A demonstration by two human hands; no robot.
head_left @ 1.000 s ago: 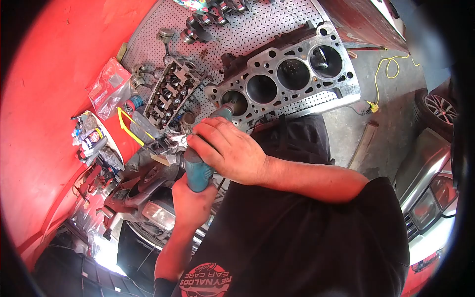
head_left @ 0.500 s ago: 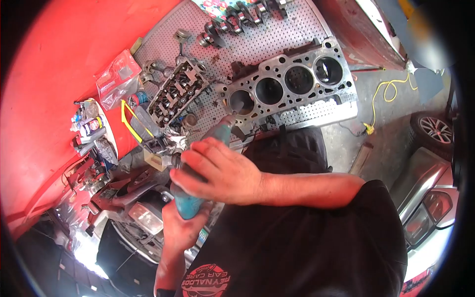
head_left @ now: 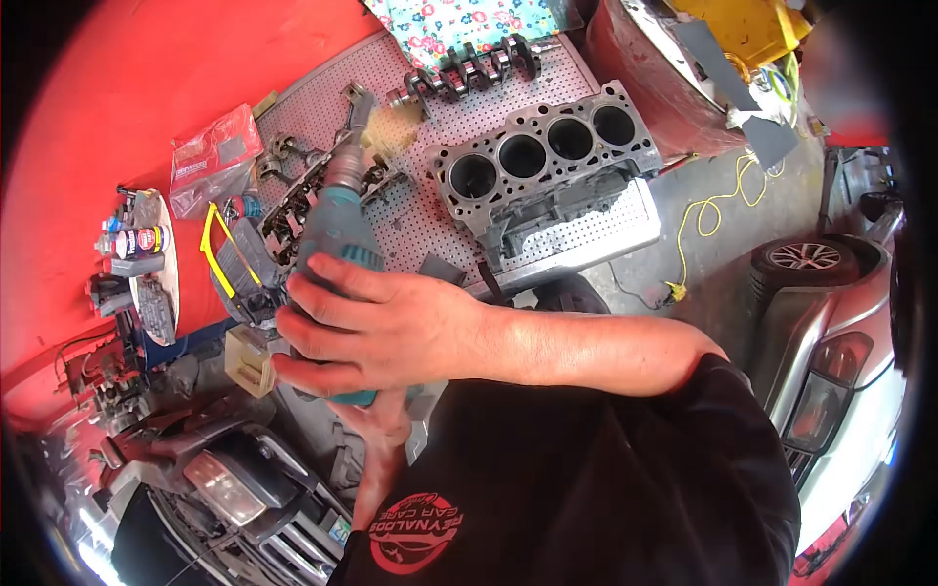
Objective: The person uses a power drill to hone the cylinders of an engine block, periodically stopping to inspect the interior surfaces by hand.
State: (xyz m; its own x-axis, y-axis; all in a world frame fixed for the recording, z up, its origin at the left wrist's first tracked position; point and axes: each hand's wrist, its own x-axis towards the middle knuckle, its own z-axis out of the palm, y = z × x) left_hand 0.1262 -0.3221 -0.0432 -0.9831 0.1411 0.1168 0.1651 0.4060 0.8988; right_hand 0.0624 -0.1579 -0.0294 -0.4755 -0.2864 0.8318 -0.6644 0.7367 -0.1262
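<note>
A teal power drill [head_left: 337,230] points up and away from me over the perforated metal bench. My right hand [head_left: 376,322] lies across its body from above, fingers wrapped over the housing. Below it, my left hand [head_left: 381,415] grips the rear end, mostly hidden behind the drill and my right hand. Beside the metal nose shows a blurred tan patch [head_left: 393,130]. The drill overlaps a cylinder head [head_left: 283,213] with valve gear. To its right sits an engine block [head_left: 547,200] with several open bores.
A crankshaft [head_left: 469,73] lies at the bench's far end beside a flowered cloth [head_left: 479,27]. A plastic bag [head_left: 210,161] and a spray can [head_left: 140,240] are on the left. A yellow cord [head_left: 699,220] runs over the floor; cars stand at both sides.
The drill has swung left, from the nearest bore of the engine block to over the cylinder head. Both hands moved with it, and the view has shifted.
</note>
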